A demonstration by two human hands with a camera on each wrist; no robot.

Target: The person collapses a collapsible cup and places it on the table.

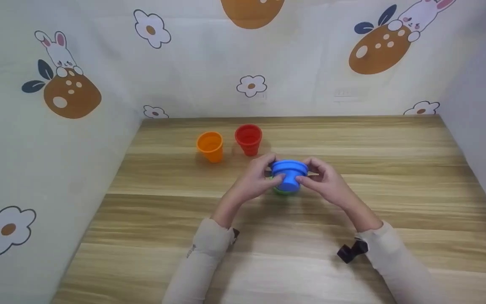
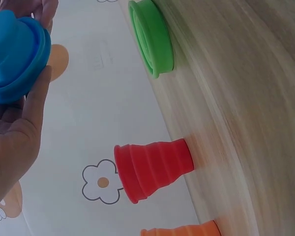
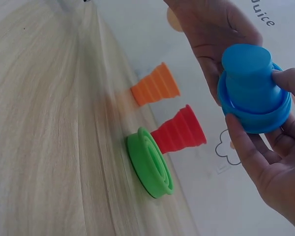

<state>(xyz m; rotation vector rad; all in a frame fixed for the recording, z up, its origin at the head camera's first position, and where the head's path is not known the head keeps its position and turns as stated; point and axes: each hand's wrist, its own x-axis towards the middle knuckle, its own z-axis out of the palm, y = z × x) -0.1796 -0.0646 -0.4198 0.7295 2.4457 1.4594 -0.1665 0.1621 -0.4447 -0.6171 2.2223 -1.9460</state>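
Observation:
Both hands hold a blue collapsible cup [image 1: 289,174] above the table, its wide rim up and its narrower base tilted toward me. Part of its wall is folded into the rim ring. My left hand [image 1: 256,179] grips its left side, with the thumb on the lower wall. On the opposite side, my right hand [image 1: 328,182] pinches it between thumb and fingers. A green collapsible cup [image 3: 148,164], folded flat, rests on the table; the blue cup mostly covers it in the head view.
Farther back stand a red cup [image 1: 249,139] and, to its left, an orange cup [image 1: 211,147], both extended and upright on the wooden table [image 1: 163,236]. A wall cloth [image 1: 201,71] printed with flowers and rabbits rises behind the table. Black straps with small devices [image 1: 352,251] sit at the wrists.

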